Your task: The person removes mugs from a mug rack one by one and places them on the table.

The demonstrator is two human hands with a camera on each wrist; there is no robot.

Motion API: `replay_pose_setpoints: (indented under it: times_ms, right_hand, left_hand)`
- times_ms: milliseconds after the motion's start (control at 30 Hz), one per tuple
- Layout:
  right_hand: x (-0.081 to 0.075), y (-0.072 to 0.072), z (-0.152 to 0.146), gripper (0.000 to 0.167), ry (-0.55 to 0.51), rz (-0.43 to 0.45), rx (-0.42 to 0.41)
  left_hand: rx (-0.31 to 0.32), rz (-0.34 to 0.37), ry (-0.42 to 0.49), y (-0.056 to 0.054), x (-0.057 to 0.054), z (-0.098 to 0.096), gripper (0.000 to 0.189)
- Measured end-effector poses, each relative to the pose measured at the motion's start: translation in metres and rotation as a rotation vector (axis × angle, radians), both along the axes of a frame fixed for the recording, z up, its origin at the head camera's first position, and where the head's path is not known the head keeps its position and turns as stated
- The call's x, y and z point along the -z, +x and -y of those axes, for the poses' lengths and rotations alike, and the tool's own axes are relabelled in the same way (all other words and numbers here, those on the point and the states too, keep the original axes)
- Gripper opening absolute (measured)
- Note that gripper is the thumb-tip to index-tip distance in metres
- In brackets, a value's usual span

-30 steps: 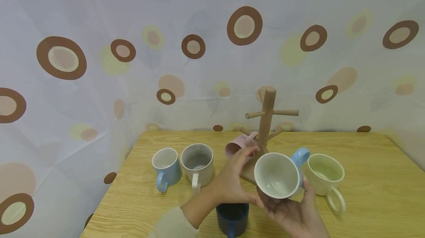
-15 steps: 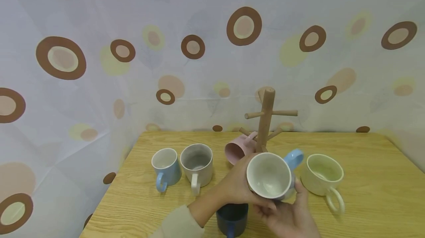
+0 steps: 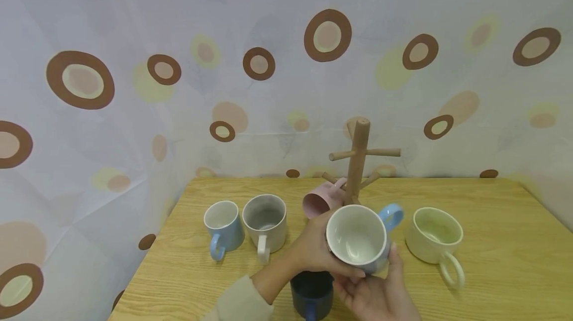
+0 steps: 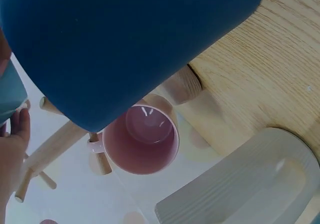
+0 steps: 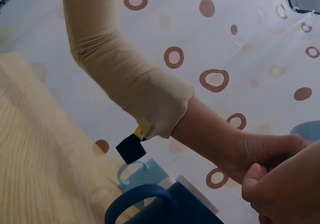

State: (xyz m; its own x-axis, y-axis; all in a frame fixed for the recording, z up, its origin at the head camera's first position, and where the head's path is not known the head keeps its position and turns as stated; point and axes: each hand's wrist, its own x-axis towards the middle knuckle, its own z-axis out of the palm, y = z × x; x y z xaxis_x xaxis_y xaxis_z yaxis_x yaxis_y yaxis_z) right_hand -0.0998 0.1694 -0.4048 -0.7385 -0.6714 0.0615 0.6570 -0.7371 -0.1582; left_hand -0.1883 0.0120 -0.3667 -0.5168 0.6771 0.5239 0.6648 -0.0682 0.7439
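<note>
A light blue mug [image 3: 358,236] with a white inside is held up over the table in the head view. Its mouth faces me and its blue handle points up and right. My left hand [image 3: 315,249] grips it round the left side, thumb along the lower front. From below and the right, my right hand [image 3: 376,293] holds its base, thumb up against its side. Beneath the hands stands a navy mug [image 3: 312,302], partly covered by my left wrist. Just behind is a wooden mug tree [image 3: 357,166], where a pink mug [image 3: 319,202] hangs tilted by its handle on a low peg.
On the left stand another light blue mug [image 3: 226,229] and a grey-white mug [image 3: 268,224]. A pale green mug [image 3: 431,246] is to the right, handle toward me. The wooden table [image 3: 501,261] ends at a patterned curtain [image 3: 286,87].
My left hand has come against the held mug and now grips its left side. Both hands and the mug have shifted slightly left. The other mugs and the mug tree stay put.
</note>
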Motion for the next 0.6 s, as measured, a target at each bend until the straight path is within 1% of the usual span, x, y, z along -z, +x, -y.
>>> replay_pose_setpoints:
  times_ms: [100, 167, 267, 367, 433, 533, 600]
  right_hand:
    - [0.003, 0.001, 0.000, 0.092, 0.034, -0.156, -0.050]
    - [0.005, 0.001, -0.003, 0.093, 0.103, -0.236, -0.061]
    - [0.010, -0.001, -0.013, 0.089, 0.241, -0.308, -0.070]
    - [0.017, -0.003, -0.026, 0.075, 0.423, -0.348, -0.040]
    - [0.022, -0.004, -0.035, 0.061, 0.564, -0.360, 0.019]
    - [0.022, -0.003, -0.042, 0.060, 0.878, -0.369, 0.163]
    - [0.016, -0.003, -0.045, 0.064, 1.101, -0.353, 0.304]
  left_hand:
    - [0.006, 0.019, 0.000, 0.000, 0.001, 0.002, 0.088]
    - [0.010, 0.018, -0.002, -0.001, 0.002, 0.003, 0.087]
    - [0.010, 0.025, -0.017, -0.001, 0.001, 0.005, 0.085]
    - [0.010, 0.025, -0.035, -0.001, -0.001, 0.007, 0.086]
    - [0.020, 0.022, -0.032, -0.002, -0.003, 0.008, 0.086]
    - [0.042, 0.023, -0.006, -0.002, -0.005, 0.010, 0.087]
    - [0.057, 0.027, 0.005, -0.002, -0.006, 0.012, 0.086]
